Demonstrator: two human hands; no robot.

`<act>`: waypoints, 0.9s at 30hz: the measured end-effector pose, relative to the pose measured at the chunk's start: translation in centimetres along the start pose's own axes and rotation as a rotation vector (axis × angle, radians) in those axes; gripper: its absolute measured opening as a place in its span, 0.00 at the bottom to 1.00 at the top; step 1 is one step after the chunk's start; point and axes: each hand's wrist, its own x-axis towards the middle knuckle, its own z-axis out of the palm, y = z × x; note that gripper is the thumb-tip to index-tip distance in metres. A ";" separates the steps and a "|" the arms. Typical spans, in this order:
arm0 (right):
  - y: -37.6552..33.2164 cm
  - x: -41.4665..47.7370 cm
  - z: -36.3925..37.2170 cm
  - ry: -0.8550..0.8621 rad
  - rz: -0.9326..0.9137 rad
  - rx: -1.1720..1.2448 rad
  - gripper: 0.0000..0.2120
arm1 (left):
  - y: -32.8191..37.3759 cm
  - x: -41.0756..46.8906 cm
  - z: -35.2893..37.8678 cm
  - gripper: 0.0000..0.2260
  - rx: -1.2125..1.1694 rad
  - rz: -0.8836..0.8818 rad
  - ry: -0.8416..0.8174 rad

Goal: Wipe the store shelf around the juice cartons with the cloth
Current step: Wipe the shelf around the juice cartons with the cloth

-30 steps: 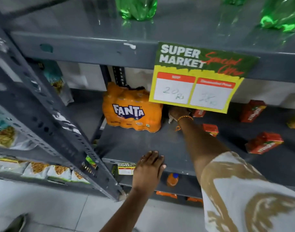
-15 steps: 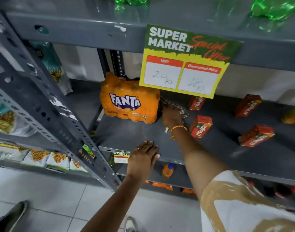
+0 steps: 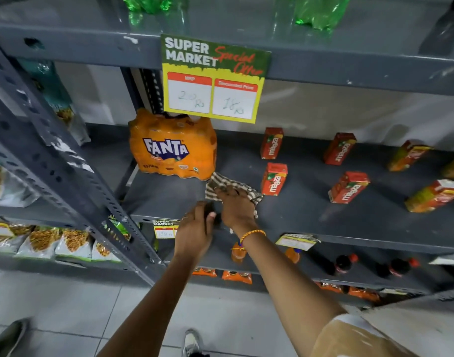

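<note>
I see the right hand [image 3: 234, 207] pressing the striped cloth [image 3: 228, 186] flat on the grey shelf [image 3: 323, 217], between Fanta pack [image 3: 173, 148] and nearest juice carton [image 3: 273, 179]; left hand [image 3: 195, 229] rests at shelf's front edge.

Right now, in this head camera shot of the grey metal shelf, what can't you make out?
- Striped cloth: partly hidden under the right hand.
- Shelf surface behind the orange Fanta pack: blocked by it.
- Green bottles: tops cut off by the top edge.
- Handwritten prices on the yellow sign: blurred.

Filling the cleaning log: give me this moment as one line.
phase: wiping | right hand: pressing striped cloth on shelf | left hand: at shelf edge | nearest: Fanta pack, juice carton
</note>
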 end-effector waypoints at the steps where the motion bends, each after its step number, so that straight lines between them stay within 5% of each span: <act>1: -0.1 -0.6 0.0 -0.010 -0.005 0.005 0.25 | 0.1 0.0 0.0 0.13 -0.022 -0.017 0.002; 15: 0.0 -7.6 -0.7 -0.030 -0.197 0.086 0.17 | 1.4 -4.3 1.2 0.15 -0.028 -0.098 0.038; 27: -0.9 -5.5 -3.5 0.070 -0.205 0.104 0.25 | 1.3 -2.6 -0.1 0.28 -0.015 -0.060 -0.011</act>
